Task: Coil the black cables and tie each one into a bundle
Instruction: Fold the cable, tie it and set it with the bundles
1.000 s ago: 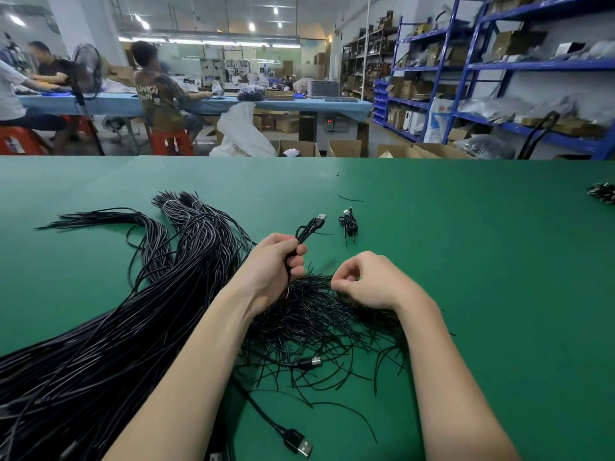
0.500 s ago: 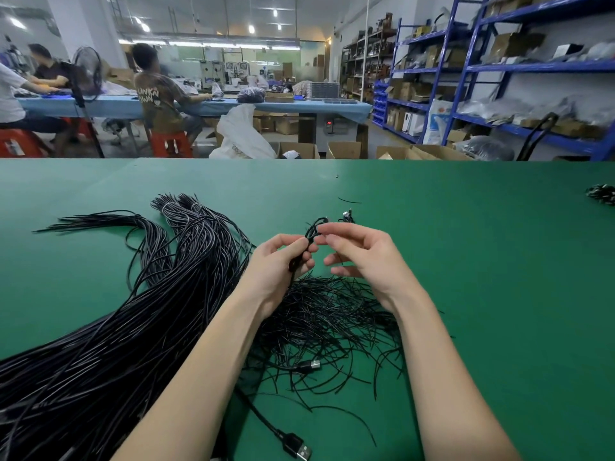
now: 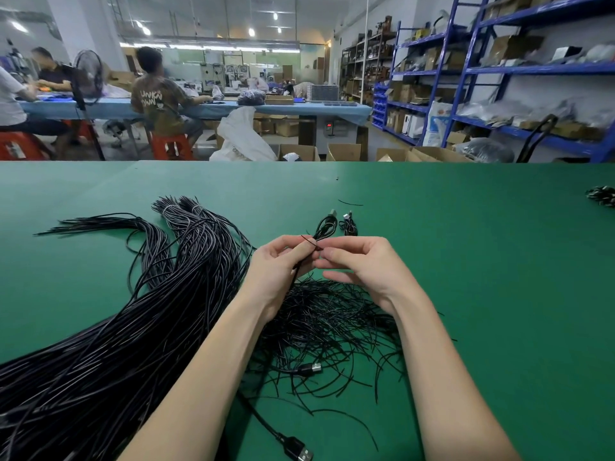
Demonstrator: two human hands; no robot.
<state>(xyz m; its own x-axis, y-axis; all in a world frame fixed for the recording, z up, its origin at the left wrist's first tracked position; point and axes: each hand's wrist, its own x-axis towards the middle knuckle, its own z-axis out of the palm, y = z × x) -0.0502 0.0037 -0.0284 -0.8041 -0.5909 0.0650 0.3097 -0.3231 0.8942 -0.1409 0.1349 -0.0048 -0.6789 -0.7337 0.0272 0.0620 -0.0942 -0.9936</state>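
Left hand (image 3: 283, 264) gripping coiled cable (image 3: 324, 227), right hand (image 3: 362, 264) pinching tie (image 3: 307, 241), knot hidden

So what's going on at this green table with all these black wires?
A person is bundling cables by hand. The left hand grips a small coiled black cable just above the green table, while the right hand pinches a thin twist tie at the coil's neck. A big heap of uncoiled cables lies to the left, loose ties under the hands, and one finished bundle sits just beyond.
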